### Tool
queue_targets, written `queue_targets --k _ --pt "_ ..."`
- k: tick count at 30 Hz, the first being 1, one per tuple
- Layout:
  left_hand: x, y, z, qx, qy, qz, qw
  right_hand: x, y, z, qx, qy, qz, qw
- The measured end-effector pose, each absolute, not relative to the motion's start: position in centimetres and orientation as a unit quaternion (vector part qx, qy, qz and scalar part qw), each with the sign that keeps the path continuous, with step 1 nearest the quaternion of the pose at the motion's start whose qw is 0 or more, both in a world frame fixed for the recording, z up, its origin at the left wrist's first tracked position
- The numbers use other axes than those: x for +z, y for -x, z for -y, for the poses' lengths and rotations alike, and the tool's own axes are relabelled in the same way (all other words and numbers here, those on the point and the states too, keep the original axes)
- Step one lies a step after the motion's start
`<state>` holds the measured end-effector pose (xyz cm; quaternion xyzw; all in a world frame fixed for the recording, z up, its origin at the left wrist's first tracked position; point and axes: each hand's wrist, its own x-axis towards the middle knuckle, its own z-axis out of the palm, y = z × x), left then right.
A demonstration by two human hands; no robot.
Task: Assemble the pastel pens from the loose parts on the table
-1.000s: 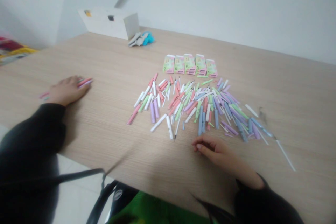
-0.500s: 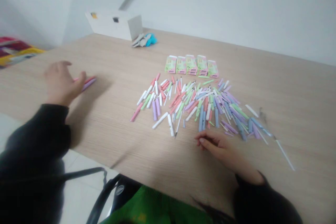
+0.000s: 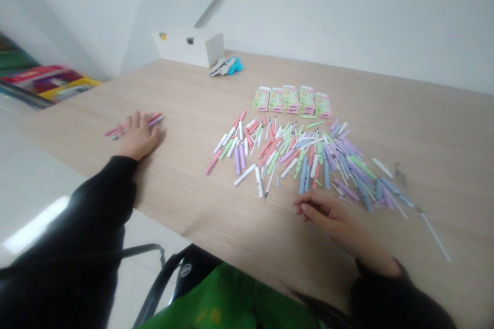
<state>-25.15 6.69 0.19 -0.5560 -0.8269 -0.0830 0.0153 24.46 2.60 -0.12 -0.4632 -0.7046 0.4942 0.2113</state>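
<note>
My left hand (image 3: 138, 136) lies palm down on the left of the table, its fingers spread over a small group of pens (image 3: 155, 119) in pink, red and lilac. Parts of these pens stick out on both sides of the fingers. Near the front edge of the big pile, my right hand (image 3: 322, 212) rests on its side, fingers loosely curled and nothing visible in them. The pile holds many loose pen parts: white, green, red, purple and blue barrels and caps. A pair of blue barrels (image 3: 304, 176) lies just beyond my right fingertips.
Several small green-and-pink boxes (image 3: 290, 98) stand in a row behind the pile. A white box (image 3: 189, 47) and grey-and-blue crumpled gloves (image 3: 227, 66) sit at the back left. A thin white refill (image 3: 436, 236) lies at the right. The wooden table (image 3: 185, 164) ends at the left front.
My left hand has come down flat over the small group of pens, where it was raised beside them before. The view has shifted left. My right hand stays in place.
</note>
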Motion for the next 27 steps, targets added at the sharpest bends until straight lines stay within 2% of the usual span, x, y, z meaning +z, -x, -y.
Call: queue_targets --k 3,9,15,19,23,27 --pt "1.9 22.0 -6.2 -0.138 0.537 0.831 0.047 0.1 -24.5 -2.6 0.497 0.463 0.699 0.224" --pt "2.4 14.0 -5.2 -0.076 0.64 0.752 -0.137 0.2 -24.5 -2.7 0.479 0.464 0.705 0.24" --pt "-0.2 10.6 -5.0 -0.022 0.636 0.767 -0.081 0.3 -25.2 -2.8 0.47 0.45 0.723 0.234" --pt "-0.6 11.2 -5.1 -0.028 0.642 0.761 -0.09 3.7 -23.4 -5.2 0.42 0.431 0.78 0.173" --pt "-0.7 11.7 -5.2 -0.042 0.639 0.761 -0.104 7.5 -16.8 -11.6 0.347 0.427 0.828 0.11" --pt "-0.8 11.9 -5.1 -0.062 0.646 0.751 -0.119 8.1 -8.6 -19.3 0.174 0.485 0.856 0.029"
